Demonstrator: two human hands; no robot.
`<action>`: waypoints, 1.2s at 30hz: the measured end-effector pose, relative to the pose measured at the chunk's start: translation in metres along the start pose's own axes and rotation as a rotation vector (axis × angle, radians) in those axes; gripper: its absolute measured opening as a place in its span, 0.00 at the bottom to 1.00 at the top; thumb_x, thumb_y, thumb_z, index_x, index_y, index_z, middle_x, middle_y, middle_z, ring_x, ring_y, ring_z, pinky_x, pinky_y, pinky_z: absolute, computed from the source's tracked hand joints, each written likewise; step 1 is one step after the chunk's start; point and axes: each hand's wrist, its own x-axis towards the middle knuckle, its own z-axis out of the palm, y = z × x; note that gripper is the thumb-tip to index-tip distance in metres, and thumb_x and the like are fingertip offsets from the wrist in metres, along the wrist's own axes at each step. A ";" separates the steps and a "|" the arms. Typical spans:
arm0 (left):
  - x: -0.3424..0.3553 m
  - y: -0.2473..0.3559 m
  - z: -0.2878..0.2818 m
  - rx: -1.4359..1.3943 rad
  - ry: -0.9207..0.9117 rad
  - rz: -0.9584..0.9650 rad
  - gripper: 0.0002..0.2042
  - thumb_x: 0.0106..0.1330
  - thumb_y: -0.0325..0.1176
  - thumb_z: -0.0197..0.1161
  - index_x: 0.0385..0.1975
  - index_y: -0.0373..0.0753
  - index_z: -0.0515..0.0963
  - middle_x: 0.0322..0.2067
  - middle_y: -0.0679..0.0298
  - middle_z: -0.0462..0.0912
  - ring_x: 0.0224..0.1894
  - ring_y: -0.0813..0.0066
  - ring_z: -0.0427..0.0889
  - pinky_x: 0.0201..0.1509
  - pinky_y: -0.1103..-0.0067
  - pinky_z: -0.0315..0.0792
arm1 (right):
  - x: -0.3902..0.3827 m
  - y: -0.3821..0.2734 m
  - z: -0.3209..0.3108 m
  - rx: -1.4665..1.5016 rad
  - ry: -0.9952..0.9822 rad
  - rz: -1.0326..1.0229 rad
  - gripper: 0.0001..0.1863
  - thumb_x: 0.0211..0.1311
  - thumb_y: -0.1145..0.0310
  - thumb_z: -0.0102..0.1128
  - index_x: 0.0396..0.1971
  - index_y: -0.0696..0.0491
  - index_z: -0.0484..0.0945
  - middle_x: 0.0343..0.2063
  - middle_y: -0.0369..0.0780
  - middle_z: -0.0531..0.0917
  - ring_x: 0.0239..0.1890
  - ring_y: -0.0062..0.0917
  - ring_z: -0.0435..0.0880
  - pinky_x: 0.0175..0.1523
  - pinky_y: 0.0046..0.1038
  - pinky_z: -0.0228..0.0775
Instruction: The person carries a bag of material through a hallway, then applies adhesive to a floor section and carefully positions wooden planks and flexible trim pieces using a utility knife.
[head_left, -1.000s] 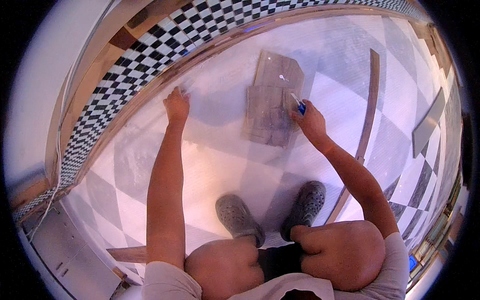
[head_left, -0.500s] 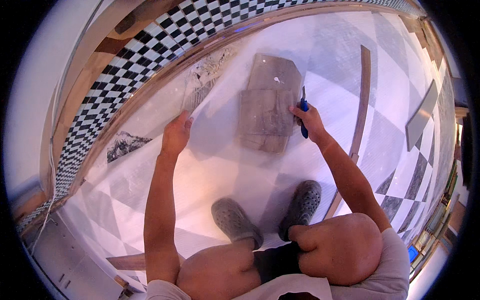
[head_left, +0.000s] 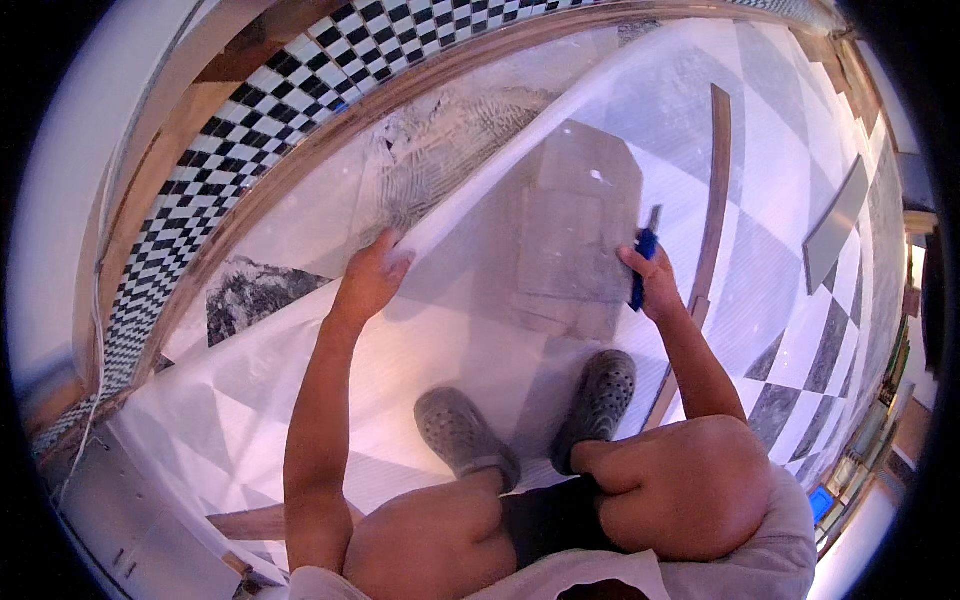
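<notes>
My left hand [head_left: 373, 278] is closed on the raised edge of a thin, translucent plastic sheet [head_left: 455, 245]. Held upright in my right hand [head_left: 660, 288] is a blue utility knife [head_left: 644, 258] with its blade out. Beside the knife, flat brown wood-look boards [head_left: 580, 215] overlap on the floor and show hazily through the sheet. My right fingertips are at their right edge; whether they also pinch the sheet I cannot tell. My feet, in grey clogs [head_left: 462, 428], stand on the sheet just nearer than the boards.
Left of the sheet lies bare floor with ridged, dried mortar [head_left: 450, 140]. A black-and-white checkered tile band [head_left: 190, 190] curves along the left and far side. To the right lie a long brown strip [head_left: 718, 180] and a grey panel [head_left: 836, 225].
The sheet's edge has moved right, baring more mortar, and now lies hazily over the boards, which were sharper before. Both hands have shifted slightly right; my right hand is also nearer.
</notes>
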 end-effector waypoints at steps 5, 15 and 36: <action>-0.008 0.023 0.020 -0.223 -0.133 0.085 0.25 0.64 0.42 0.67 0.58 0.36 0.73 0.48 0.47 0.82 0.49 0.53 0.82 0.55 0.66 0.72 | -0.059 -0.032 -0.045 0.038 -0.008 -0.008 0.38 0.52 0.57 0.69 0.61 0.59 0.67 0.48 0.42 0.80 0.49 0.30 0.81 0.57 0.32 0.72; -0.007 0.031 0.061 0.106 0.170 0.570 0.18 0.64 0.40 0.64 0.48 0.33 0.81 0.52 0.49 0.80 0.52 0.48 0.78 0.61 0.66 0.69 | -0.114 -0.017 -0.116 0.453 0.210 -0.012 0.33 0.55 0.59 0.63 0.59 0.61 0.69 0.49 0.47 0.81 0.49 0.36 0.81 0.58 0.36 0.73; -0.077 0.120 0.145 -0.248 -0.844 0.215 0.37 0.61 0.58 0.64 0.63 0.38 0.68 0.51 0.45 0.81 0.54 0.48 0.80 0.60 0.65 0.70 | 0.030 -0.032 0.065 -0.073 -0.066 0.025 0.12 0.63 0.67 0.63 0.42 0.56 0.76 0.31 0.36 0.80 0.29 0.22 0.77 0.36 0.25 0.70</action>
